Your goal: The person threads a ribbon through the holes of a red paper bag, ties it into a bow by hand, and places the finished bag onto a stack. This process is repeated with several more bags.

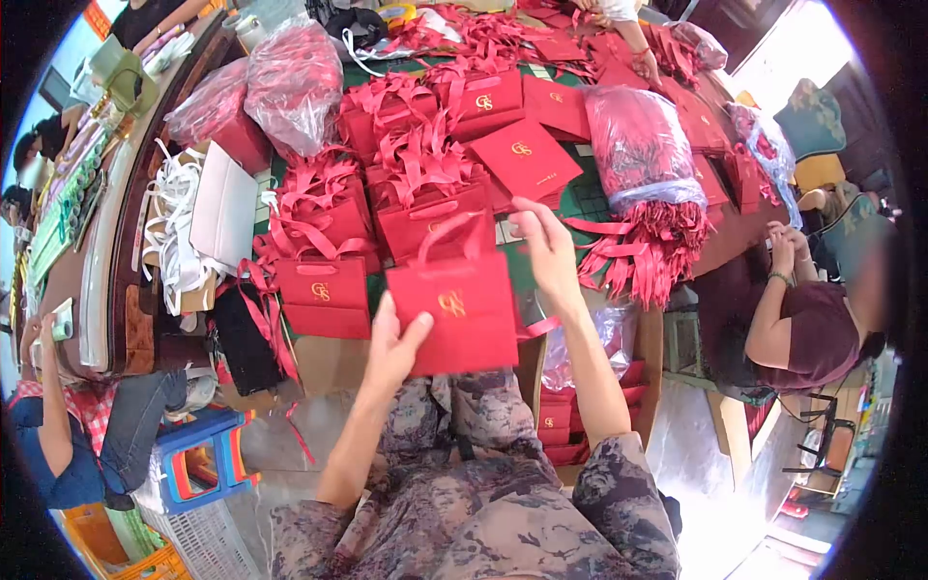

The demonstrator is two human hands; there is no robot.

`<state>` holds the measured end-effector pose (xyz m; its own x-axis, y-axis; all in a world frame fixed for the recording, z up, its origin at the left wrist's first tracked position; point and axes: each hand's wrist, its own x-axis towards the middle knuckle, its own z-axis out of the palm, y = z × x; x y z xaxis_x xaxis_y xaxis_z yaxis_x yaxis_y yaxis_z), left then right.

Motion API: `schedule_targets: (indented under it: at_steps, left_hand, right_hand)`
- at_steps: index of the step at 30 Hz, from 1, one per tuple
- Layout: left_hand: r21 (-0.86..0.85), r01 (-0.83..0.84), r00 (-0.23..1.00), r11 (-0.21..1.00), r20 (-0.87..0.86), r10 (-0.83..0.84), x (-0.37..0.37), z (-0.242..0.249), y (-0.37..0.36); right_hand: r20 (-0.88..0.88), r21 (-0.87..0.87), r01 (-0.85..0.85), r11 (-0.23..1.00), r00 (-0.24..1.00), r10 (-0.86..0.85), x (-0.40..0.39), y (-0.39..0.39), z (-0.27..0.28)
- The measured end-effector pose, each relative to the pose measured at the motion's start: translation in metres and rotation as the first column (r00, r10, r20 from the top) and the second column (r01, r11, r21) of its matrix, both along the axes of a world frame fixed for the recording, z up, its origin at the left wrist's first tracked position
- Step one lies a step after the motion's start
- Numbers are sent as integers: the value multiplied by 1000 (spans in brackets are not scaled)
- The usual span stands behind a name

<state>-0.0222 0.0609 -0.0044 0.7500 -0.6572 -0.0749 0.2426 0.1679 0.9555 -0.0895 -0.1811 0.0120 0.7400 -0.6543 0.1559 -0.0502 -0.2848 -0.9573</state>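
In front of my lap a red paper gift bag [464, 333] with a gold logo and a ribbon handle is held upright. My left hand [394, 346] is closed on its left side, thumb across the front. My right hand [549, 253] is raised to the right of the bag, fingers apart and apparently holding nothing. A loose red ribbon end [539, 329] shows beside the bag, below that hand. Just beyond stand rows of similar red bags [435, 222], and a flat red bag [525, 159] lies behind my right hand.
A plastic-wrapped bundle of red ribboned bags [640, 155] lies at right. White ribbons fill a box [217, 217] at left. Plastic-covered packs [295, 82] stand behind it. A carton [650, 387] with red bags is by my right leg. Other people sit on both sides.
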Motion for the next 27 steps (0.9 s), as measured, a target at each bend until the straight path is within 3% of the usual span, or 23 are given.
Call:
schedule_targets:
  at_steps: [2,3,4,6,8,10,12,14,15,16,18,19,21,23,25,27]
  left_hand:
    - [-73,-76,997,994,7,77,17,20,-8]
    - [-127,-125,989,984,58,133,23,33,-14]
    - [-184,-168,976,969,105,189,30,43,-22]
    - [-230,-255,893,939,317,320,47,51,-36]
    - [-292,-245,834,924,423,355,60,46,-47]
    - [-242,-305,821,921,424,383,62,27,-57]
    - [-160,-324,831,932,423,361,58,-6,-60]
    - [26,-358,802,933,520,293,53,-26,-56]
    - [-27,-335,821,942,482,306,53,-32,-59]
    - [24,-413,773,910,538,337,50,-38,-60]
    - [121,-591,429,797,885,183,51,-41,-57]
    - [124,-591,431,797,884,181,52,-40,-57]
    - [41,-658,233,752,960,152,57,-37,-58]
    - [65,-658,306,750,934,187,55,-37,-59]
    - [116,-638,426,762,876,224,49,-32,-58]
    - [80,-617,469,783,836,284,42,-26,-57]
  right_hand:
    - [18,265,-1,964,1000,-4,-11,0,4]
    - [10,143,-14,990,1000,13,-15,-3,-10]
    - [15,139,-9,990,1000,7,-18,0,-9]
    - [-18,-142,15,990,1000,-18,-25,11,-9]
    - [-5,-196,30,980,999,-31,-28,19,-21]
    - [-180,-531,21,847,974,-137,-35,26,-32]
    - [-210,-557,21,830,964,-165,-41,35,-44]
    - [-241,-583,13,812,952,-188,-45,40,-52]
    - [-250,-554,4,832,953,-171,-47,43,-55]
    - [-260,-524,-7,852,954,-152,-48,45,-60]
    - [-219,-504,14,864,965,-143,-51,48,-67]
    - [-199,-410,37,911,971,-129,-52,50,-68]
    - [-183,-308,52,950,977,-112,-55,50,-69]
    - [-153,-117,7,993,988,-25,-60,48,-73]
    - [-113,-52,-21,998,993,15,-60,44,-81]
    - [-72,30,-66,997,995,68,-60,40,-82]
